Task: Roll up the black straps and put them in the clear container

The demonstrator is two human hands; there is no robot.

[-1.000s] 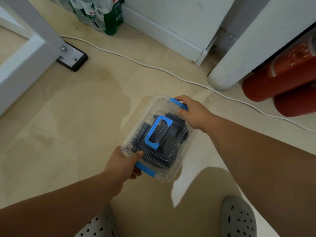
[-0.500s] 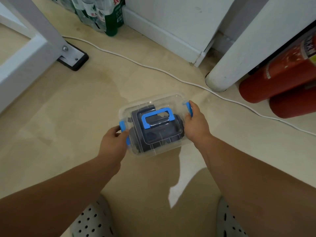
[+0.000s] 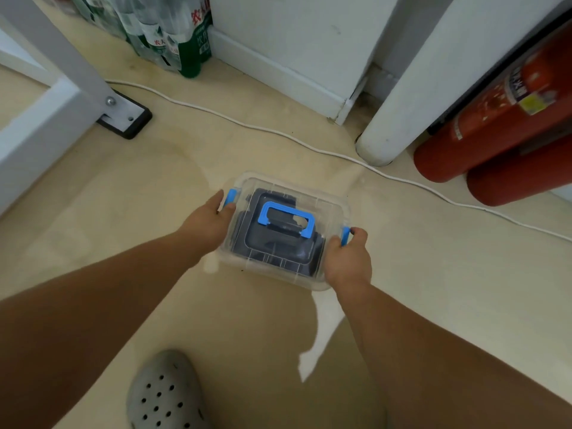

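Observation:
The clear container (image 3: 328,205) sits lidded over the beige floor, with a blue handle (image 3: 286,219) on its lid and a blue latch at each short end. Rolled black straps (image 3: 278,250) show through the clear plastic inside. My left hand (image 3: 208,222) grips the container's left end by the blue latch (image 3: 230,197). My right hand (image 3: 348,260) grips the right end, fingers curled over the other blue latch (image 3: 345,236).
A white cable (image 3: 278,134) runs across the floor behind the container. Two red fire extinguishers (image 3: 501,128) lie at the right beside a white post (image 3: 402,97). Green bottles (image 3: 167,32) stand at the back left, a white frame foot (image 3: 123,114) at left. A grey clog (image 3: 167,394) is below.
The container has turned from a diagonal to nearly crosswise between my hands. Both hands have shifted their grip to the two latch ends, and the view has drifted a little.

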